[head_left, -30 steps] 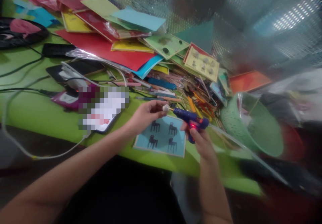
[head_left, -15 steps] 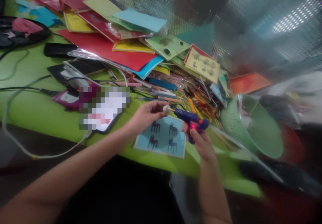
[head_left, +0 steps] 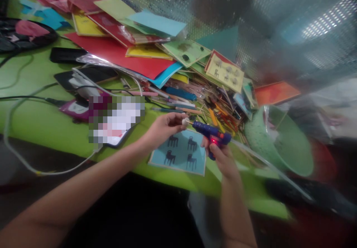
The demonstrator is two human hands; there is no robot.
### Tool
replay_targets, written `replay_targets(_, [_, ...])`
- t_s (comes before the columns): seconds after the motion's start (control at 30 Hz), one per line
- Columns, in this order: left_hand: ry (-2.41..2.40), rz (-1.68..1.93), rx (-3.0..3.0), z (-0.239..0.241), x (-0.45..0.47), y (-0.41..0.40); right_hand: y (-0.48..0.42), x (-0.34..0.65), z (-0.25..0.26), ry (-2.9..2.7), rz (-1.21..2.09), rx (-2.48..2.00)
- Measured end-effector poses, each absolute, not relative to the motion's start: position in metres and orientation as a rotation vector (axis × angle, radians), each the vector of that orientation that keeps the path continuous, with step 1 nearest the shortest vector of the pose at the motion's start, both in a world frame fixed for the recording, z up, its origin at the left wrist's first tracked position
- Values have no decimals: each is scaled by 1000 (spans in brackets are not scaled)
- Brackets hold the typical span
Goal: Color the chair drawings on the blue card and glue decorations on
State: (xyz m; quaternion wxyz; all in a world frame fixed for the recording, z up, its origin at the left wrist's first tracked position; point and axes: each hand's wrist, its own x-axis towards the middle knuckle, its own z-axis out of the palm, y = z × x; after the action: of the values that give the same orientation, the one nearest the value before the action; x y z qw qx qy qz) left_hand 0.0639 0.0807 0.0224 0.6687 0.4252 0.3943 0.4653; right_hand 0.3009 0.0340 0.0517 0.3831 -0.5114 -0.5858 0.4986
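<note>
My right hand is closed round the grip of a dark blue glue gun, whose red light glows. A long, pale glue stick trails from the back of the gun. Between the fingertips of my left hand is a small white piece, too small to name exactly. The gun's nozzle is at this piece; I cannot tell whether they touch. Below both hands lies a light blue card with dark chair pictures, flat on the green table.
A phone with a cable lies left of my hands. Behind are sheets of coloured card, a yellow chair card, and a heap of sticks, pens and tools. A green basket stands at right.
Almost nothing differs. Both hands, the glue gun and the white piece hold nearly the same places, with only a very slight shift of the whole view.
</note>
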Motion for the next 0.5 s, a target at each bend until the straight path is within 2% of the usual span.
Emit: replay_targets(0.5, [891, 1037, 891, 21, 63, 81, 34, 301, 51, -1466, 1284, -1317])
